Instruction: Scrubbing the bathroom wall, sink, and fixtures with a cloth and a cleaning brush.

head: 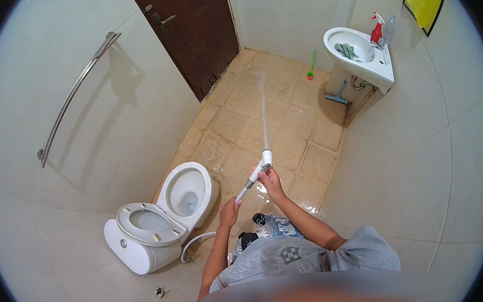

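Note:
My right hand (271, 184) is closed around the handle of a white handheld bidet sprayer (261, 166), its head pointing away from me. A stream of water (264, 115) runs from it onto the wet tan tile floor (240, 130). Lower and to the left, my left hand (229, 212) grips the white hose (241, 195) just below the sprayer's metal connector. To the left of my hands stands a white toilet (188, 189) with its lid and seat raised.
A green-handled brush (311, 65) and a blue squeegee (338, 95) are near the wall-mounted sink (382, 71), which holds a green cloth (347, 50), a red spray bottle (376, 33) and a clear bottle (389, 28). A brown door (198, 31) stands ahead; a metal grab bar (75, 89) is on the left wall.

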`<state>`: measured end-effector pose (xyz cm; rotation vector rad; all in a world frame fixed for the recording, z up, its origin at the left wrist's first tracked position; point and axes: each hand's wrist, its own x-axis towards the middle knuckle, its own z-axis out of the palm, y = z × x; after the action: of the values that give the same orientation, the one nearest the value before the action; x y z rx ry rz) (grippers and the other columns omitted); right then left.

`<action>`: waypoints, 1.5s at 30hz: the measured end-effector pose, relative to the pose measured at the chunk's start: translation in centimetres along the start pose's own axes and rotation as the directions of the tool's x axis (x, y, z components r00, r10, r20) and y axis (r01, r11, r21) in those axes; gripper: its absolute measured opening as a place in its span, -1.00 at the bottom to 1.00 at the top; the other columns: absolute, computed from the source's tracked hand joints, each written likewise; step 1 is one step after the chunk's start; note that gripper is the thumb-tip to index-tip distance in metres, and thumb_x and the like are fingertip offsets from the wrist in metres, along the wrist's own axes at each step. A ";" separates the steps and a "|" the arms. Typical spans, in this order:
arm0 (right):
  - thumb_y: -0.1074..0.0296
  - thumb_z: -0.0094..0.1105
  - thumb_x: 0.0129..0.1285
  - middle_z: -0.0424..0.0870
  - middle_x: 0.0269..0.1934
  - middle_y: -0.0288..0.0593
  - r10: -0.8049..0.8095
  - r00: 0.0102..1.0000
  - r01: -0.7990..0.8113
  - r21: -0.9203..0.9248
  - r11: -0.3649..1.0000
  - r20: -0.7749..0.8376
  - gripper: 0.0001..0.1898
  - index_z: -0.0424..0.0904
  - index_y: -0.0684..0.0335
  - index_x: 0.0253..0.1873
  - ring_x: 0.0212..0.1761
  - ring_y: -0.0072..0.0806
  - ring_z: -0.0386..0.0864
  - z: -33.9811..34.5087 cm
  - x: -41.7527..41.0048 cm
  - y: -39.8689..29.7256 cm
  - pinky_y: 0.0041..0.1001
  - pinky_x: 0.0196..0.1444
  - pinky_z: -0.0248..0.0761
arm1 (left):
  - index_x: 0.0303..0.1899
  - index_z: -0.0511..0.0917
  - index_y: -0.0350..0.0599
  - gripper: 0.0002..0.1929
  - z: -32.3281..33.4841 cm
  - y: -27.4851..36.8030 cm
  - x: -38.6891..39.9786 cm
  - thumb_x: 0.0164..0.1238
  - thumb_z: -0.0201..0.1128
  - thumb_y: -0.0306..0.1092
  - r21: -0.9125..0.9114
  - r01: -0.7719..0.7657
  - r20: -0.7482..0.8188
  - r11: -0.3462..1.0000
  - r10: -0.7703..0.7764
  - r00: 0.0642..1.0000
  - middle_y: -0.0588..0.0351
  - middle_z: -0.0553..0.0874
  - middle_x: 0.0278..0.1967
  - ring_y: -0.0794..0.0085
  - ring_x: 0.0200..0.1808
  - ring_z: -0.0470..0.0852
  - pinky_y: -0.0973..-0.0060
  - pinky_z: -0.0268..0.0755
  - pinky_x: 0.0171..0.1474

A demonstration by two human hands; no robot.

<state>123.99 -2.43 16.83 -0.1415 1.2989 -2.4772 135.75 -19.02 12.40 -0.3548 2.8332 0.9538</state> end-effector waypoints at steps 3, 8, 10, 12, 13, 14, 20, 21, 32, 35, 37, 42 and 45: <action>0.43 0.00 0.31 0.47 0.01 -0.07 -0.004 1.000 0.004 -0.006 1.000 0.026 -0.63 0.20 0.33 0.17 0.05 -0.35 0.50 0.4 0.4 -0.1 -0.38 0.12 0.39 | -0.13 0.45 -0.10 -0.65 -0.1 -0.8 0.3 0.36 -0.03 -0.01 0.010 0.023 0.005 1.000 -0.023 1.000 -0.07 0.61 -0.22 0.05 -0.13 0.55 -0.01 0.13 0.07; 0.41 0.01 0.32 0.47 0.01 -0.08 -0.006 0.997 0.008 -0.032 0.999 0.078 -0.62 0.19 0.31 0.18 0.04 -0.37 0.50 0.3 0.2 0.5 -0.36 0.13 0.38 | -0.12 0.45 -0.08 -0.64 -0.2 -1.0 -0.6 0.35 -0.04 0.01 0.007 0.037 0.016 0.999 -0.038 0.999 -0.04 0.62 -0.21 0.08 -0.12 0.56 -0.03 0.10 0.11; 0.35 0.00 0.33 0.49 0.00 -0.11 0.074 0.995 -0.077 0.044 0.996 0.068 -0.65 0.22 0.28 0.16 0.03 -0.39 0.51 0.0 0.4 1.1 -0.36 0.12 0.39 | -0.15 0.46 -0.09 -0.63 -0.7 -1.0 -1.0 0.35 -0.05 0.03 0.041 0.071 0.071 0.997 -0.074 0.995 -0.02 0.63 -0.24 0.08 -0.12 0.56 -0.07 0.09 0.10; 0.31 -0.01 0.34 0.50 -0.02 -0.13 0.133 0.987 -0.136 0.031 0.990 0.087 -0.66 0.23 0.27 0.14 0.03 -0.39 0.51 0.0 1.2 1.6 -0.37 0.11 0.39 | -0.18 0.47 -0.09 -0.63 -0.8 -1.7 -1.6 0.35 -0.05 0.04 0.041 0.077 0.077 0.996 -0.080 0.994 -0.01 0.64 -0.29 0.08 -0.16 0.58 -0.02 0.14 0.07; 0.28 -0.02 0.35 0.51 -0.03 -0.14 0.196 0.974 -0.198 0.015 0.980 0.112 -0.68 0.25 0.25 0.12 0.03 -0.40 0.51 0.2 1.7 2.2 -0.38 0.10 0.40 | -0.21 0.48 -0.10 -0.62 -0.9 -2.4 -2.1 0.35 -0.04 0.04 0.039 0.089 0.077 0.995 -0.092 0.993 0.00 0.65 -0.34 0.08 -0.21 0.59 0.02 0.20 0.03; 0.21 -0.02 0.35 0.52 -0.05 -0.16 0.198 0.967 -0.200 -0.008 0.980 0.158 -0.69 0.27 0.22 0.08 0.01 -0.41 0.52 0.5 2.5 2.8 -0.38 0.08 0.41 | -0.21 0.48 -0.10 -0.62 -0.9 -2.9 -2.4 0.35 -0.04 0.04 0.048 0.087 0.082 0.995 -0.091 0.993 0.00 0.65 -0.34 0.08 -0.21 0.59 0.02 0.20 0.03; 0.14 0.01 0.33 0.55 -0.10 -0.15 0.305 0.939 -0.307 -0.015 0.952 0.160 -0.69 0.30 0.21 0.02 -0.06 -0.42 0.54 2.4 5.4 5.3 -0.37 0.01 0.44 | -0.30 0.51 -0.13 -0.62 -2.5 -2.9 -2.7 0.36 -0.05 0.02 -0.019 0.140 -0.025 0.990 -0.141 0.990 0.00 0.65 -0.49 0.06 -0.36 0.63 0.18 0.37 -0.22; 0.13 0.03 0.32 0.55 -0.10 -0.13 0.334 0.930 -0.337 -0.009 0.941 0.154 -0.67 0.31 0.21 0.03 -0.05 -0.41 0.54 2.6 5.5 5.4 -0.35 0.03 0.43 | -0.29 0.51 -0.13 -0.62 -2.8 -2.6 -3.0 0.36 -0.05 0.02 -0.024 0.165 -0.020 0.986 -0.166 0.986 0.01 0.66 -0.48 0.06 -0.35 0.63 0.18 0.37 -0.21; 0.33 0.08 0.29 0.56 -0.20 -0.16 -0.064 0.977 0.034 -0.143 0.989 -0.204 -0.70 0.29 0.32 0.02 -0.17 -0.52 0.56 0.9 0.8 1.8 -0.52 -0.13 0.47 | -0.24 0.49 -0.07 -0.65 -0.8 -1.0 0.4 0.35 -0.03 0.02 0.030 0.020 0.101 0.999 -0.023 0.995 0.06 0.66 -0.43 0.15 -0.27 0.63 0.02 0.21 -0.02; 0.35 0.08 0.29 0.58 -0.17 -0.13 -0.193 0.970 0.154 -0.244 0.957 -0.146 -0.69 0.28 0.34 0.04 -0.11 -0.52 0.55 1.2 -0.1 0.4 -0.54 -0.09 0.44 | -0.22 0.49 -0.04 -0.66 -0.6 -0.5 1.5 0.35 -0.04 0.02 0.057 -0.027 0.112 0.998 0.020 0.994 0.06 0.66 -0.41 0.16 -0.24 0.62 0.02 0.14 0.03; 0.35 0.08 0.29 0.59 -0.16 -0.11 -0.215 0.965 0.170 -0.266 0.949 -0.150 -0.68 0.28 0.34 0.05 -0.09 -0.52 0.55 0.9 -0.4 -0.1 -0.53 -0.07 0.43 | -0.21 0.49 -0.02 -0.66 -1.0 0.0 2.1 0.35 -0.04 0.03 0.099 -0.046 0.142 0.994 0.032 0.989 0.08 0.67 -0.39 0.17 -0.21 0.61 0.03 0.12 0.07; 0.36 0.07 0.29 0.60 -0.13 -0.09 -0.199 0.963 0.157 -0.222 0.962 -0.180 -0.68 0.27 0.35 0.06 -0.07 -0.51 0.55 0.4 -0.8 0.0 -0.52 -0.04 0.42 | -0.22 0.49 -0.03 -0.66 -1.3 0.1 2.0 0.35 -0.04 0.04 0.089 -0.083 0.203 0.993 0.063 0.977 0.12 0.68 -0.38 0.18 -0.22 0.62 0.02 0.08 0.13; 0.37 0.06 0.29 0.60 -0.13 -0.10 -0.140 0.973 0.110 -0.161 0.981 -0.184 -0.68 0.27 0.35 0.06 -0.06 -0.51 0.55 0.5 -1.2 0.3 -0.52 -0.03 0.42 | -0.22 0.50 -0.02 -0.65 -0.8 -0.7 1.5 0.35 -0.04 0.04 0.099 -0.096 0.200 0.990 0.074 0.977 0.13 0.68 -0.40 0.18 -0.22 0.62 0.02 0.09 0.13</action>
<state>125.30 -2.58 16.98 -0.0176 1.6049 -2.5489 134.48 -20.31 12.36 -0.1200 2.7227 0.7969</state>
